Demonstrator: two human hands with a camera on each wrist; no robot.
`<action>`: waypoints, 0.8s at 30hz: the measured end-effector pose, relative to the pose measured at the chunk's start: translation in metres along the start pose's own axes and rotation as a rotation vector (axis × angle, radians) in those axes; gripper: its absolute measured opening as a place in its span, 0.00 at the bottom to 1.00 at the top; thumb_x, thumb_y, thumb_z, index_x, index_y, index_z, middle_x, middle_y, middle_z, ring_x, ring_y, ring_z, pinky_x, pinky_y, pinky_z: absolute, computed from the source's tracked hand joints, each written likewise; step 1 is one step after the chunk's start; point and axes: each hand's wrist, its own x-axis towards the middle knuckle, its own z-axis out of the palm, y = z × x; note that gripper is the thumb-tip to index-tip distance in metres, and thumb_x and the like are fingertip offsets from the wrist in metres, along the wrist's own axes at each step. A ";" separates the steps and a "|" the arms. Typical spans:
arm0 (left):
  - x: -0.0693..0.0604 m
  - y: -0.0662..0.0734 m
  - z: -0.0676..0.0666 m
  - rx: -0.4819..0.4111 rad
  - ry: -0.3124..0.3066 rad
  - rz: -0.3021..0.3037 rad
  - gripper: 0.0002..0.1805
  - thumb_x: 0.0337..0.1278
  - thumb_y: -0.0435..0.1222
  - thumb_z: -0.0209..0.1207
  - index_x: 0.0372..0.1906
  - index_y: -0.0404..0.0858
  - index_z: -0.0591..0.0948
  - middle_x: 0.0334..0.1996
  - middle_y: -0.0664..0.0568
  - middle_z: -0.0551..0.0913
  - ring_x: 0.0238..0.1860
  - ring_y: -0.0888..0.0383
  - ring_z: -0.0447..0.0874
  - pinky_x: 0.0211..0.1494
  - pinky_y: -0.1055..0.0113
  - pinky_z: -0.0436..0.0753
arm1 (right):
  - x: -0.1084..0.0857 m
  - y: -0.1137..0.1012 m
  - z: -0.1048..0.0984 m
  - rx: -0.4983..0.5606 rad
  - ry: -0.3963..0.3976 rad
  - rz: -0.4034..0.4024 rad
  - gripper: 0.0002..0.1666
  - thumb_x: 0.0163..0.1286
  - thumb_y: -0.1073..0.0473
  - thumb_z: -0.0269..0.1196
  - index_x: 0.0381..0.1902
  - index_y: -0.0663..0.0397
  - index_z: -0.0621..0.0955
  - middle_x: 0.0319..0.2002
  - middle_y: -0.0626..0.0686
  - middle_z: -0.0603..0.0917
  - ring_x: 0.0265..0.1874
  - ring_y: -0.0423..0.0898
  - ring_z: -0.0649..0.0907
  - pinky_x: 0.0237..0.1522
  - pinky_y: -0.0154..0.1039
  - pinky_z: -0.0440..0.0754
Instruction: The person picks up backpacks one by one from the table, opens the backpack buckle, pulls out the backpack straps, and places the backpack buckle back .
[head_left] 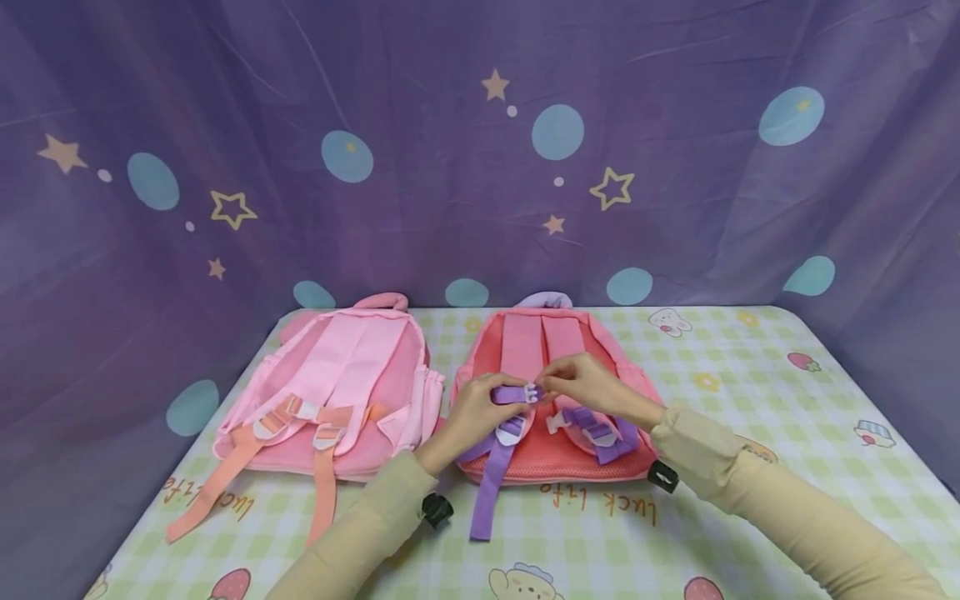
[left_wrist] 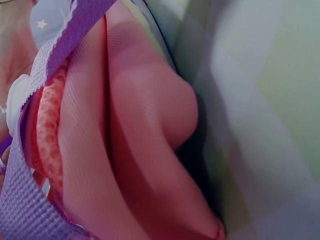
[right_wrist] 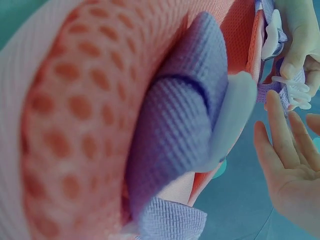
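My left hand (head_left: 477,404) grips a looped purple strap (head_left: 507,395) with a white buckle piece (head_left: 532,393) at its end, held above the red-pink backpack (head_left: 480,467). The buckle's prongs (right_wrist: 297,95) show in the right wrist view. My right hand (head_left: 588,383) is close beside it, and in its wrist view the fingers (right_wrist: 281,132) are fairly straight, with one tip at the purple webbing. Another white buckle piece (head_left: 556,422) lies on the backpack's right strap. In the left wrist view the purple webbing (left_wrist: 20,200) covers most of the left hand.
To the left lies a light pink backpack (head_left: 330,375) with orange straps (head_left: 213,496) trailing forward and its white buckle (head_left: 307,410) across the middle. Both bags rest on a green checked tablecloth (head_left: 757,367). A purple curtain (head_left: 420,225) with stars stands behind.
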 end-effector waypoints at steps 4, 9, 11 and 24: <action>0.000 0.000 0.000 0.002 -0.008 0.000 0.16 0.42 0.39 0.66 0.40 0.39 0.81 0.38 0.51 0.81 0.40 0.60 0.78 0.42 0.70 0.76 | -0.001 -0.001 0.000 -0.012 0.003 0.009 0.14 0.64 0.60 0.55 0.40 0.66 0.80 0.35 0.57 0.83 0.31 0.50 0.83 0.40 0.39 0.78; 0.000 0.002 -0.001 0.021 -0.012 0.016 0.16 0.42 0.40 0.65 0.40 0.39 0.82 0.38 0.51 0.82 0.41 0.60 0.78 0.41 0.70 0.76 | -0.001 -0.002 0.002 -0.057 0.017 0.024 0.13 0.61 0.57 0.58 0.36 0.62 0.82 0.31 0.53 0.83 0.30 0.52 0.82 0.36 0.37 0.77; 0.000 0.002 -0.001 0.028 -0.017 0.016 0.16 0.42 0.40 0.65 0.40 0.39 0.82 0.38 0.51 0.82 0.41 0.59 0.78 0.41 0.70 0.76 | 0.000 -0.001 0.002 -0.071 0.016 0.029 0.12 0.60 0.56 0.59 0.34 0.60 0.82 0.30 0.52 0.83 0.30 0.53 0.82 0.35 0.37 0.77; 0.000 0.004 -0.001 0.012 -0.045 -0.012 0.15 0.44 0.40 0.64 0.40 0.40 0.81 0.38 0.52 0.81 0.40 0.60 0.78 0.40 0.70 0.76 | -0.009 -0.025 0.004 -0.101 0.011 0.029 0.09 0.61 0.67 0.56 0.33 0.69 0.80 0.30 0.60 0.82 0.28 0.48 0.78 0.31 0.32 0.74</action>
